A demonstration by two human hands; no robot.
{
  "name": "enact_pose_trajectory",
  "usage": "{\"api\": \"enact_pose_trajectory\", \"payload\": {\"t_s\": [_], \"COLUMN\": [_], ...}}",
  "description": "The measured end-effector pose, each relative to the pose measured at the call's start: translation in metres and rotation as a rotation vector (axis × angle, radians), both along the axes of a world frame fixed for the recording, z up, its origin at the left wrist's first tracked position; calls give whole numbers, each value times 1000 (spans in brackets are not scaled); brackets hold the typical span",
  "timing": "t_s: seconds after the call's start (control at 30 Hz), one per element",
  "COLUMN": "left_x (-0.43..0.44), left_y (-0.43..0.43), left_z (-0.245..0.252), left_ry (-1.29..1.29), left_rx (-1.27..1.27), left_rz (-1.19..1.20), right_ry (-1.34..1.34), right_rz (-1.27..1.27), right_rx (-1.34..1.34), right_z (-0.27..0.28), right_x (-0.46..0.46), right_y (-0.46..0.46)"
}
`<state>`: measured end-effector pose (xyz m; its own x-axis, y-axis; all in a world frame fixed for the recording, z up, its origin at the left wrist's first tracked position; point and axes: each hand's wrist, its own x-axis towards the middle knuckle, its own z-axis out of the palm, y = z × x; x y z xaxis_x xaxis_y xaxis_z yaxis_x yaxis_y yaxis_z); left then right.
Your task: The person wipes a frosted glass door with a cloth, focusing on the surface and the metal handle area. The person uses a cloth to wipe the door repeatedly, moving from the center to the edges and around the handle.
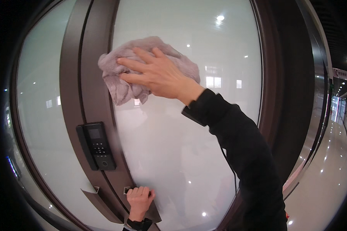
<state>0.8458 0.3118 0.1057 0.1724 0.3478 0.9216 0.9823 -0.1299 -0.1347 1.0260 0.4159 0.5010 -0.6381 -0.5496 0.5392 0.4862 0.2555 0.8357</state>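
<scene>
A bunched mauve cloth (162,46) lies against the frosted glass panel (173,138) of a door, its left end lapping over the brown door frame (97,86). My right hand (159,75) presses on it with the fingers spread. Lower down, my left hand (138,199) is closed around the pull handle (153,212) of the same door. The handle's upper part is hidden by my fingers. A black sleeve covers my right arm.
Left of the glass, a black keypad lock (99,147) juts from the frame. Below it is the second leaf's pull handle (102,203). Another frosted glass panel (43,86) stands at the left. A thin black cable (233,170) hangs beside my right arm. A shiny tiled floor (321,184) runs off right.
</scene>
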Motion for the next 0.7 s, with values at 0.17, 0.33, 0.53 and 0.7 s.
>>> {"api": "enact_pose_trajectory", "payload": {"t_s": [0.17, 0.33, 0.53, 0.7], "left_x": [2, 10, 13, 13], "left_y": [-3, 4, 11, 9], "left_z": [3, 2, -1, -1], "left_ry": [0, -57, -70, -59], "left_rx": [-2, 58, 125, 114], "left_rz": [37, 63, 99, 95], "right_ry": [206, 1144, 1383, 209], "right_rz": [158, -224, -205, 204], "right_rx": [-71, -492, -459, -217], "right_z": [60, 80, 59, -8], "right_x": [75, 211, 221, 131], "right_y": [23, 48, 66, 41]}}
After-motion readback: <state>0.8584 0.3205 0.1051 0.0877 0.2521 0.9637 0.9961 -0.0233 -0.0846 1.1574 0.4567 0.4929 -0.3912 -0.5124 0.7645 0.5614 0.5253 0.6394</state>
